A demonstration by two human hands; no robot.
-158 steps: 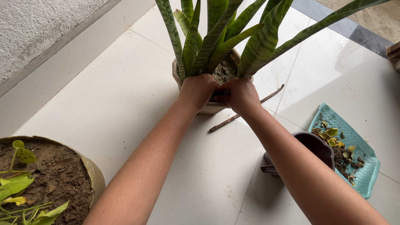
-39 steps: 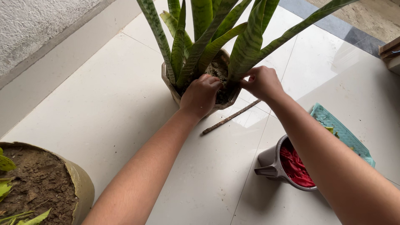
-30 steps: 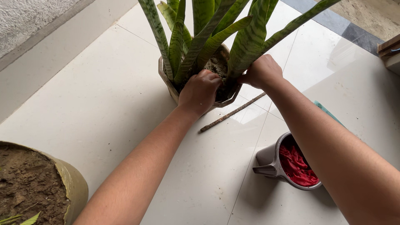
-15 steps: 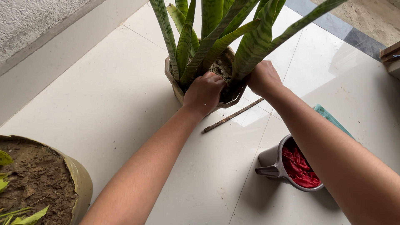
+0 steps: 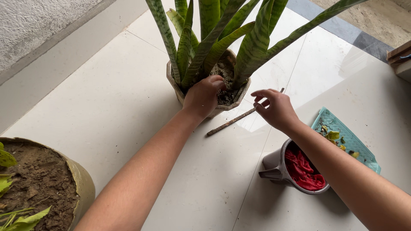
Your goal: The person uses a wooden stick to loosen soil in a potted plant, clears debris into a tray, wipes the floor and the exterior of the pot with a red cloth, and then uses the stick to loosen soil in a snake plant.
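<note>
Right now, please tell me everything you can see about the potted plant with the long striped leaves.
The potted plant has tall, stiff, sword-shaped leaves, green with darker cross bands, rising upright and fanning outward past the top edge of the picture. Its pot is beige, looks angular, and stands on the pale tiled floor. Dark crumbly soil fills it. The left hand rests on the rim, fingers in the soil. A thin stick lies beside it.

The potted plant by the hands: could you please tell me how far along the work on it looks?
Done: leaf litter lies on the teal tray. In hand: the left hand digs into the pot's soil; the right hand hovers open beside the pot. Left: debris on the soil; a stick lies on the floor.
</note>
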